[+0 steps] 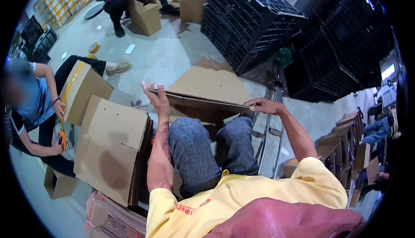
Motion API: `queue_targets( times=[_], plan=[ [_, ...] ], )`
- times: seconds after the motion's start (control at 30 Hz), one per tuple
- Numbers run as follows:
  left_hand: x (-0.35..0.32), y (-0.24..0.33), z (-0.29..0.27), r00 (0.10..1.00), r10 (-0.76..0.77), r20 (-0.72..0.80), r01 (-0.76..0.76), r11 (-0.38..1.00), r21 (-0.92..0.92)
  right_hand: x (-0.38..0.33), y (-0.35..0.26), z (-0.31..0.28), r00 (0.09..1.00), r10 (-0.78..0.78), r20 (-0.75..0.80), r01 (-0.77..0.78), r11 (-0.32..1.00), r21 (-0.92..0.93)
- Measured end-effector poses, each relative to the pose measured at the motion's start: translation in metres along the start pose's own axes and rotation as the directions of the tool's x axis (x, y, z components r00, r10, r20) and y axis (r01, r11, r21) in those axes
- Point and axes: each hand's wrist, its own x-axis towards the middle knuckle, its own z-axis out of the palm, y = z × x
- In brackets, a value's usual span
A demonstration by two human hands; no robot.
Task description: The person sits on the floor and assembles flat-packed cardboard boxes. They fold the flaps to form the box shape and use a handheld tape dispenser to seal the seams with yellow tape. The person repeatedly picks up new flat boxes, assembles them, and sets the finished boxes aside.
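A brown cardboard box [206, 82], partly folded, stands in front of my knees with a wide panel leaning away on its far side. My left hand [160, 102] grips the left end of its near top edge, thumb and fingers on either side of the board. At the right end of that edge, my right hand [267, 106] pinches the cardboard between thumb and fingers. The inside below the edge is dark, and its lower part is hidden by my knees. Left of my leg lies a stack of flat cardboard sheets [110, 141].
A co-worker at left holds an orange tape dispenser [63, 139] against a taped box [84, 92]. Another person crouches by a box [145, 17] at the back. Black crates [248, 20] stand far right; metal crutches [276, 130] lie beside my right knee. Bundled cardboard [114, 216] sits lower left.
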Motion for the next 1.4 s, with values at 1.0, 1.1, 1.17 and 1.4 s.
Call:
queue_targets(
  times=[1.0,1.1,1.17,1.4],
  plan=[
    [0.041,0.080,0.015,0.740,-0.207,0.640,-0.388,0.646,0.658,0.075,-0.004,-0.084,0.877,0.148,-0.458,-0.295,0.917,-0.269],
    [0.045,0.067,0.017,0.721,-0.211,0.660,-0.483,0.531,0.697,0.101,-0.021,-0.050,0.750,0.131,-0.648,-0.456,0.813,-0.363],
    [0.051,0.062,0.015,0.686,-0.213,0.696,-0.583,0.412,0.701,0.103,-0.030,-0.031,0.695,0.097,-0.712,-0.500,0.777,-0.382],
    [0.034,0.095,0.071,0.516,-0.420,0.747,-0.755,0.189,0.628,0.098,-0.029,0.000,0.712,-0.112,-0.693,-0.531,0.560,-0.636]
  ],
)
